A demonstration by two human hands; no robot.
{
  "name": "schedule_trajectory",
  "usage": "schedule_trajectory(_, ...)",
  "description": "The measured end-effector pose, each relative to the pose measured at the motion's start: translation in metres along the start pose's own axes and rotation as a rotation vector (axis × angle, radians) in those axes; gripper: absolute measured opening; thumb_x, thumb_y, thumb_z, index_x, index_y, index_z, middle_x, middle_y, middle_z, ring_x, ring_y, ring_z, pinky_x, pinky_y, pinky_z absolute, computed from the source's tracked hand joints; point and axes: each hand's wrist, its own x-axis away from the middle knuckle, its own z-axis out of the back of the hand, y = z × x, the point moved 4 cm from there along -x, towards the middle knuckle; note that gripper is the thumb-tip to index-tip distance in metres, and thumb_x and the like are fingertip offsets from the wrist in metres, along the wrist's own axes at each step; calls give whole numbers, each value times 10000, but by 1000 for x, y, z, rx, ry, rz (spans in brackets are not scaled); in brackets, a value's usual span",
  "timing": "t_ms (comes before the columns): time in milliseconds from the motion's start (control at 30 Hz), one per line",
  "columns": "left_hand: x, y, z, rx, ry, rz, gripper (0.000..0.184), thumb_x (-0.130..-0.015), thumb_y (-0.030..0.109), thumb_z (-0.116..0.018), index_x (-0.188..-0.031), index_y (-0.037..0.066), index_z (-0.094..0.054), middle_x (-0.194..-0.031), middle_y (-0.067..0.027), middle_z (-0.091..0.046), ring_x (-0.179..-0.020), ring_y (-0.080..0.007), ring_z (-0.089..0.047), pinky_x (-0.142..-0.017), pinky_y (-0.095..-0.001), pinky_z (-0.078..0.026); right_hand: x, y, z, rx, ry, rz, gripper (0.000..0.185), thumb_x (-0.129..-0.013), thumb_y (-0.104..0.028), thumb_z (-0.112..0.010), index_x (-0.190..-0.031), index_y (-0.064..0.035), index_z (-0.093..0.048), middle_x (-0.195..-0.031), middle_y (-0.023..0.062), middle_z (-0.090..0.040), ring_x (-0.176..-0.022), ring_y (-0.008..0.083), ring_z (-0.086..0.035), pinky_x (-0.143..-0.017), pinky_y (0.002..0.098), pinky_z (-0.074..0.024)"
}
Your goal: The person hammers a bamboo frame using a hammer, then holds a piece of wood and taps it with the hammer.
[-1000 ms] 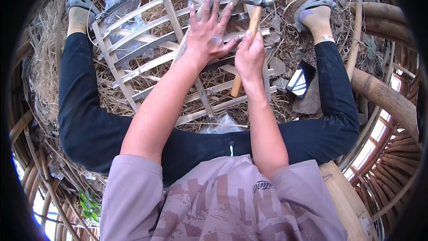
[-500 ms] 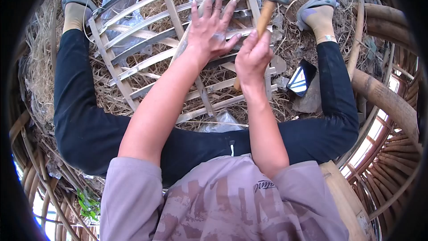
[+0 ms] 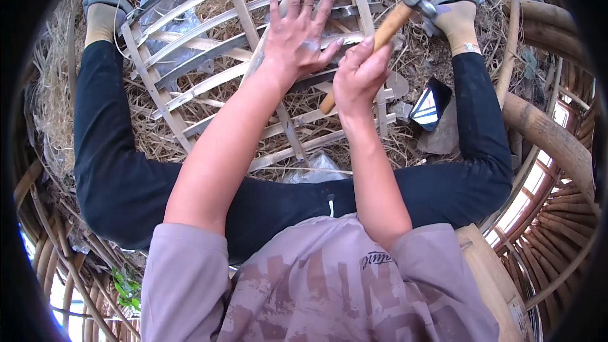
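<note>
While the left hand (image 3: 296, 41) presses flat with fingers spread on the frame (image 3: 242, 12), a lattice of pale and grey wooden strips lying on straw (image 3: 57, 82) at the far side, the right hand (image 3: 361, 79) clamps its fingers around the yellowish handle of a metal-headed hammer (image 3: 394, 24). Small dark script on the shirt (image 3: 304, 278) shows "ature"; its larger faded letters are unclear.

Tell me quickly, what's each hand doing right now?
Left hand: open, fingers spread, laid palm down on the slatted frame.
Right hand: closed, holding the hammer by its wooden handle.
</note>
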Motion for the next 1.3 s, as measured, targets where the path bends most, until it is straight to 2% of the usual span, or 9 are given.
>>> schedule_trajectory(33, -1, 1, 1, 12, 19, -3, 932, -913, 730, -459, -1666, 241, -206, -1721, -192, -145, -1591, -397, -109, -1226, -682, -62, -2, -15, 1, 110, -131, -26, 201, -1109, -184, -450, -1022, -4, -471, -655, 20, -546, -517, 105, -532, -459, 292, -424)
schedule_trajectory(133, -2, 3, 4, -56, -61, 4, 931, -928, 729, -453, -1664, 212, -212, -1717, -209, -141, -1583, -416, -121, -1232, -655, -95, 2, 18, -2, 22, -160, -207, 190, -1120, -195, -428, -1043, -22, -443, -655, -36, -459, -514, 49, -450, -451, 231, -400)
schedule_trajectory(267, 0, 5, 7, -39, -41, 9, 934, -921, 730, -470, -1659, 210, -229, -1714, -209, -155, -1582, -414, -126, -1226, -665, -97, 0, -6, 10, -351, -103, -412, 254, -1138, -268, -362, -1023, -45, -400, -676, -7, -442, -487, 75, -431, -408, 245, -405)
schedule_trajectory(767, -1, -1, -6, 117, 78, -15, 921, -927, 696, -465, -1670, 230, -183, -1726, -193, -121, -1594, -394, -98, -1230, -671, -61, 17, -16, -16, -716, -121, -814, 303, -1142, -342, -315, -1035, -84, -432, -702, 5, -443, -535, 100, -454, -438, 273, -429)
schedule_trajectory(867, -4, 2, -6, -272, -128, 18, 918, -916, 652, -499, -1672, 243, -177, -1729, -185, -115, -1595, -388, -105, -1235, -666, -65, 17, -28, -25, -699, -203, -873, 274, -1137, -336, -329, -1049, -92, -418, -716, 2, -429, -550, 102, -444, -441, 274, -428)
schedule_trajectory(967, -3, -2, -10, 14, -19, 16, 868, -931, 580, -503, -1671, 260, -180, -1732, -176, -112, -1595, -385, -113, -1238, -663, -72, 15, -34, -26, -793, -93, -906, 260, -1134, -332, -342, -1046, -98, -413, -716, 1, -421, -545, 101, -432, -440, 270, -417)
schedule_trajectory(1067, -5, 1, -7, -217, -144, 34, 846, -942, 560, -497, -1670, 273, -179, -1732, -171, -119, -1595, -383, -118, -1237, -662, -75, 15, -34, -30, -859, 37, -887, 249, -1132, -322, -350, -1053, -95, -417, -717, 1, -418, -545, 97, -431, -438, 262, -403)
schedule_trajectory(1133, -3, -1, -11, -40, -33, 16, 851, -940, 555, -501, -1671, 272, -172, -1733, -170, -117, -1593, -383, -124, -1237, -662, -80, 9, -35, -26, -793, -275, -884, 226, -1124, -297, -369, -1032, -98, -425, -719, 1, -421, -546, 91, -430, -432, 259, -391)
schedule_trajectory(1300, -5, -1, -10, -94, -84, 21, 869, -938, 566, -497, -1675, 263, -151, -1733, -178, -99, -1593, -387, -121, -1236, -663, -84, 11, -41, -31, -896, 86, -926, 235, -1125, -295, -370, -1040, -87, -438, -728, 1, -420, -547, 87, -410, -447, 260, -387)
